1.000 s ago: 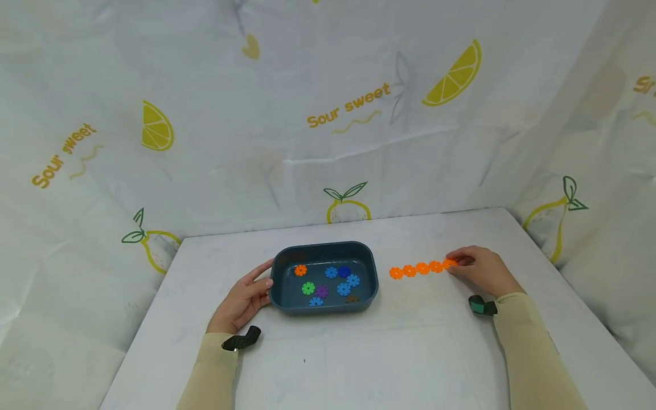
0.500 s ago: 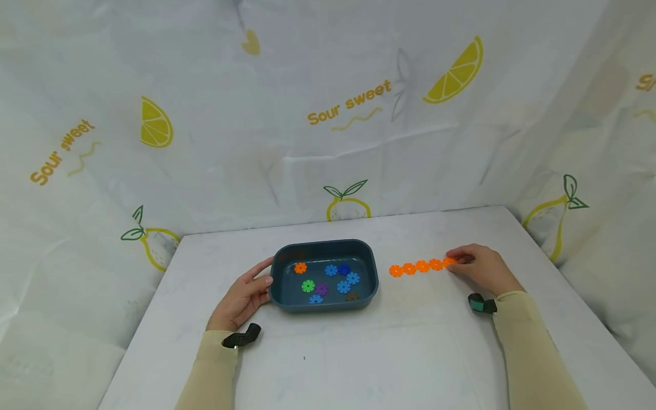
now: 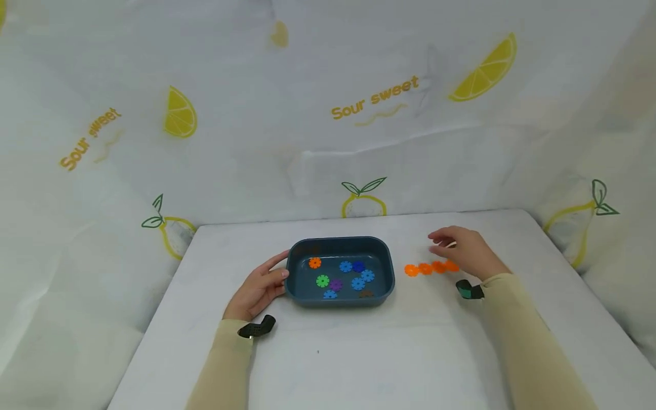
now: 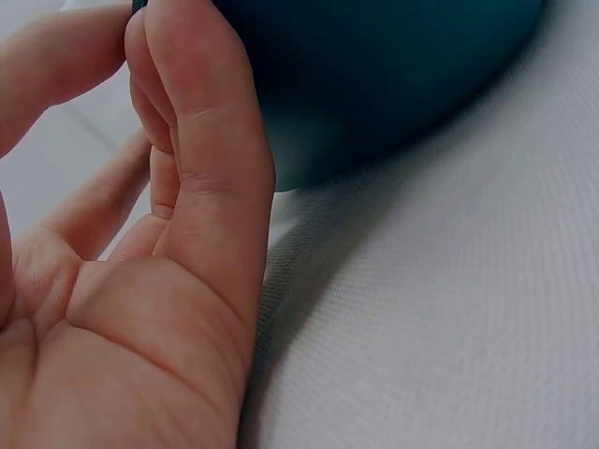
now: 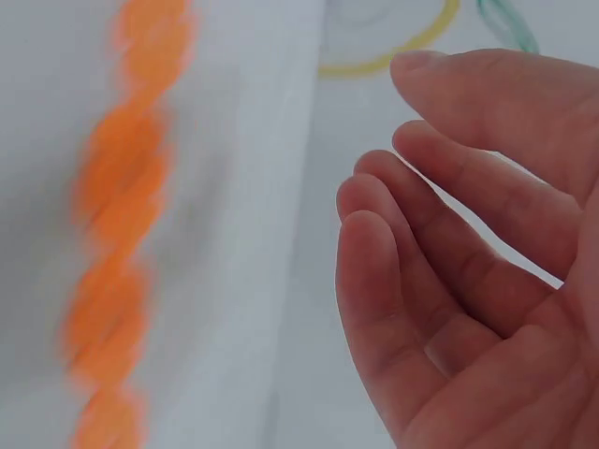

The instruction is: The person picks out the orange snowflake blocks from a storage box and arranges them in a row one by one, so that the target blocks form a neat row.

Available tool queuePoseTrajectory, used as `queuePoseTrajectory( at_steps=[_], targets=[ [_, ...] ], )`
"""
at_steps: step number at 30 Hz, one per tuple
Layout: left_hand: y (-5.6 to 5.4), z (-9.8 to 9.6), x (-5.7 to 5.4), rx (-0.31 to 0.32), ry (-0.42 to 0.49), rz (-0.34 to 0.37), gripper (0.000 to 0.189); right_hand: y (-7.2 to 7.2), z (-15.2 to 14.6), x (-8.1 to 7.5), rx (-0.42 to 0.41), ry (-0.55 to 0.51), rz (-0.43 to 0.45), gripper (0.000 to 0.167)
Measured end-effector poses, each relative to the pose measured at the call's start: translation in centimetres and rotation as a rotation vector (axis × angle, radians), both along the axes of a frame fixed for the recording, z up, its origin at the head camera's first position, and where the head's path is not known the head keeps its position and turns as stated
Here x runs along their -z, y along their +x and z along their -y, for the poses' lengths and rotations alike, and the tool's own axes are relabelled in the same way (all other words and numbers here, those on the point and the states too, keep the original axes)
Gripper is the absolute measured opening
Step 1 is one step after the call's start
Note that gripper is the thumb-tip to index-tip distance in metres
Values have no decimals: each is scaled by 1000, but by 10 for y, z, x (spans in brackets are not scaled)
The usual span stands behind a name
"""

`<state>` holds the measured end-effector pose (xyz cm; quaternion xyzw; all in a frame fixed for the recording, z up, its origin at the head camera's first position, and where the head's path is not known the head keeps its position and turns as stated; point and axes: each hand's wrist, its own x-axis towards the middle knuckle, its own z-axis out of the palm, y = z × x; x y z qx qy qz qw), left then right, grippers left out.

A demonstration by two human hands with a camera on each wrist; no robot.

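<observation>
A dark blue tray (image 3: 340,302) lies on the table, with small notched plastic discs inside: an orange disc (image 3: 315,262), a green disc (image 3: 322,281), a purple disc (image 3: 335,285), a brown one and several blue ones. My left hand (image 3: 258,287) holds the tray by its left end; in the left wrist view the fingers (image 4: 211,140) are against its wall. To the right of the tray runs a row of orange discs (image 3: 425,269), its right end partly covered by my right hand (image 3: 463,250). That hand hovers over the row, fingers loosely bent, holding nothing in the right wrist view.
The white table (image 3: 359,359) stretches in front of the tray and between the forearms. Behind it hangs a white curtain (image 3: 246,171) printed with lemons and lettering, which also closes in both sides.
My right hand has let go of the row's right-end orange disc, lifted and moved left over the row. The left hand stays at the tray. The head view has swung slightly left.
</observation>
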<state>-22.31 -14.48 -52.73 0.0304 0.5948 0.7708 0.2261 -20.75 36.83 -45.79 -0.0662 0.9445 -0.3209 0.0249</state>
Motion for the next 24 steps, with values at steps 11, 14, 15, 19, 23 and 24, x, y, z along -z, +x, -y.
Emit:
queuePoseTrajectory(
  at_steps=[11,14,15,19,23,24],
  targets=[
    [-2,-2,-2,14,-6,-13,61,-46,127,-37,-289,29,-17,32],
    [-1,-3,-3,14,-9,-15,61,-50,154,-35,-340,54,5,32],
    [0,-3,-4,13,-9,-15,61,-51,162,-33,-356,65,12,32],
    [0,-4,-5,12,-14,-22,62,-54,188,-27,-408,124,37,32],
    [-1,-2,-4,12,-6,-24,63,-57,212,-19,-451,212,35,31],
    [-2,-1,-4,10,-2,-24,63,-58,218,-18,-459,235,31,30]
  ],
)
